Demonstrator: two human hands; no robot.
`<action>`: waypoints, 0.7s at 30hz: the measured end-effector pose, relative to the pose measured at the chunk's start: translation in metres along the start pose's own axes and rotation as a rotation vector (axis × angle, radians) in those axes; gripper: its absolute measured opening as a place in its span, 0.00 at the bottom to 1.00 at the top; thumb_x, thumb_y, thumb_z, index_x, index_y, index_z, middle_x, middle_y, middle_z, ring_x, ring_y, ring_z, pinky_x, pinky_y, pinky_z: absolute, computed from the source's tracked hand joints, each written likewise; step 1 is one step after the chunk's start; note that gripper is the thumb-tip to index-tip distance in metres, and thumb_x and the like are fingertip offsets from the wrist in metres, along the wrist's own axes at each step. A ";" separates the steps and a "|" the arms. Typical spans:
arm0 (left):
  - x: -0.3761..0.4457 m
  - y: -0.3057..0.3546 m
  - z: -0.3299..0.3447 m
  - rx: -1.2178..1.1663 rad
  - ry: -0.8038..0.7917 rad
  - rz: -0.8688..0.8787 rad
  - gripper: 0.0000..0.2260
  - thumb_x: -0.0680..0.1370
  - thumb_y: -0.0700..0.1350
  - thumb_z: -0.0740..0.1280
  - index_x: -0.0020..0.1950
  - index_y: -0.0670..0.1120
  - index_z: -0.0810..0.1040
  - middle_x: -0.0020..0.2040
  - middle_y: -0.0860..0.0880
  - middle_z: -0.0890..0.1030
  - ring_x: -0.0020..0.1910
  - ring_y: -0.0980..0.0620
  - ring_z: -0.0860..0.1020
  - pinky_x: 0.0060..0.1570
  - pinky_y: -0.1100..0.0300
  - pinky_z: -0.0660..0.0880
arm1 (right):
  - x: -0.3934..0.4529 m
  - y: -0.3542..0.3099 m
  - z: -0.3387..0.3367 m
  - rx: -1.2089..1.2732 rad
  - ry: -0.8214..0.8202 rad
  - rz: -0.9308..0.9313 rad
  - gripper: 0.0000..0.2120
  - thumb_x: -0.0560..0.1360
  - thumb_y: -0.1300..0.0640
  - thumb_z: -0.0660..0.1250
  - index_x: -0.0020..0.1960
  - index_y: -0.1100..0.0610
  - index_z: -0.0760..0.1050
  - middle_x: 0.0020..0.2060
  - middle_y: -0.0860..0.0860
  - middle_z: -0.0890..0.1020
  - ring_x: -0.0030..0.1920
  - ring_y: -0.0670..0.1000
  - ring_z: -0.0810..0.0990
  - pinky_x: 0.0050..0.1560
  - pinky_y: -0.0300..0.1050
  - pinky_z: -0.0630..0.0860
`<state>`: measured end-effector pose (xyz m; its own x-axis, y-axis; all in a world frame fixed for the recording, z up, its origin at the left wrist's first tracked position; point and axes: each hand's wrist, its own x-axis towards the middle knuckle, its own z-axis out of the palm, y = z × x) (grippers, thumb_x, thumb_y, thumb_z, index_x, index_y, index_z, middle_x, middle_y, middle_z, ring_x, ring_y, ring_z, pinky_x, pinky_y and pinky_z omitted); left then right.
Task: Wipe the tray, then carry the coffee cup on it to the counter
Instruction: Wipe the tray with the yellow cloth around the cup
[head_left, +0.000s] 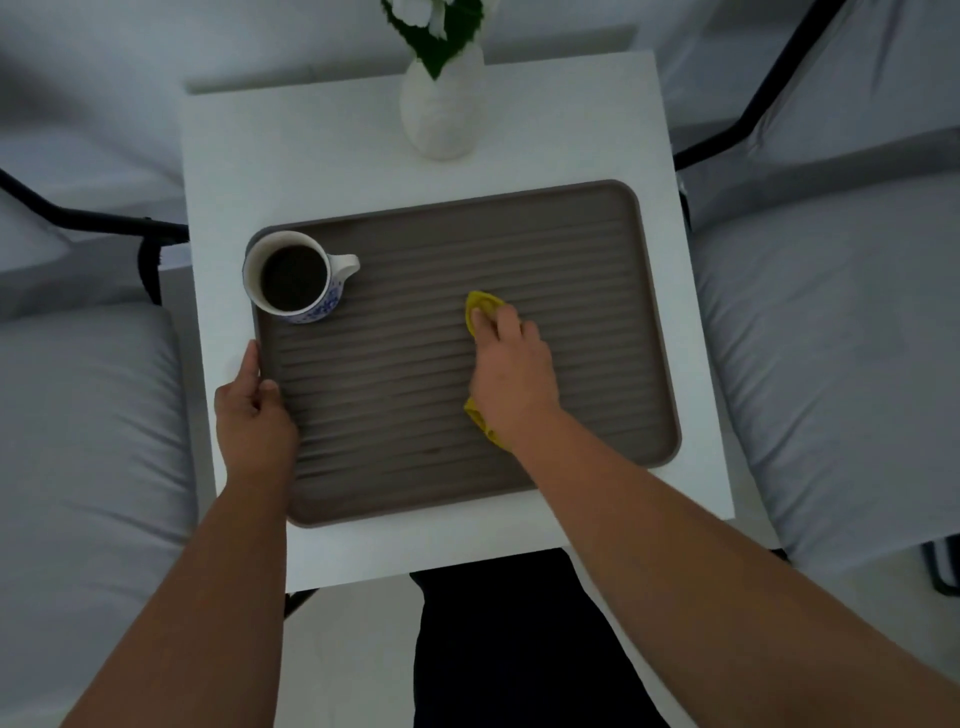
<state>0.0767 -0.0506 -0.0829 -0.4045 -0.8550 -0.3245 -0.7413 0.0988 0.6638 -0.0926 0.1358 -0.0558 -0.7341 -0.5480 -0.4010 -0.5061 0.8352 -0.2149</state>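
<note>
A brown ribbed tray (597, 270) lies on a small white table (311, 156). In its far left corner stands a white and blue coffee cup (298, 278), full of dark coffee, handle pointing right. My right hand (511, 369) presses a yellow cloth (480, 306) flat on the middle of the tray; most of the cloth is hidden under the palm. My left hand (254, 410) grips the tray's left rim, thumb on top, just below the cup.
A white vase (441, 111) with green leaves and white flowers stands at the table's far edge, behind the tray. Grey cushioned chairs with black frames flank the table on the left (88, 415) and right (841, 338). My dark trousers show below the near edge.
</note>
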 end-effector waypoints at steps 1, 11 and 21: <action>0.000 -0.001 0.000 -0.007 0.006 -0.003 0.21 0.82 0.42 0.55 0.75 0.54 0.65 0.70 0.48 0.71 0.67 0.56 0.69 0.68 0.62 0.62 | -0.001 0.012 -0.001 -0.020 -0.008 -0.016 0.31 0.75 0.57 0.61 0.76 0.56 0.54 0.70 0.57 0.62 0.61 0.61 0.67 0.60 0.53 0.67; 0.003 -0.008 0.000 -0.001 -0.006 -0.014 0.22 0.81 0.44 0.55 0.75 0.58 0.64 0.69 0.49 0.72 0.64 0.57 0.70 0.67 0.59 0.65 | -0.007 0.105 -0.017 0.127 0.174 0.391 0.27 0.73 0.68 0.57 0.72 0.63 0.61 0.63 0.62 0.67 0.54 0.63 0.71 0.51 0.54 0.69; 0.005 -0.007 -0.005 -0.025 -0.039 0.019 0.22 0.81 0.42 0.57 0.74 0.57 0.66 0.69 0.50 0.72 0.66 0.56 0.69 0.66 0.61 0.62 | 0.028 0.088 -0.026 0.211 0.240 0.500 0.23 0.73 0.66 0.58 0.68 0.63 0.66 0.63 0.60 0.68 0.56 0.61 0.72 0.52 0.53 0.70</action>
<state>0.0824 -0.0580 -0.0861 -0.4387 -0.8329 -0.3374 -0.7201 0.1013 0.6864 -0.1698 0.1931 -0.0624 -0.9545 -0.0605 -0.2920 0.0101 0.9721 -0.2344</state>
